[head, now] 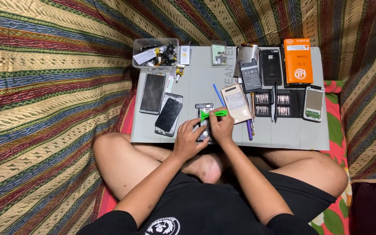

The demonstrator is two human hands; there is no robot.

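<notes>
Phone frame, green tool, both hands gripping

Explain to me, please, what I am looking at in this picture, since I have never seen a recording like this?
This single view comes from a camera worn on a person's head, looking down at their crossed legs and a grey work mat. There is no machine, only bare hands. The left hand steadies an opened phone, while the right hand holds a green plastic tool against it. Around them lie other phones, a detached dark screen, a screwdriver bit set, an orange box and a clear tub of small parts.
</notes>
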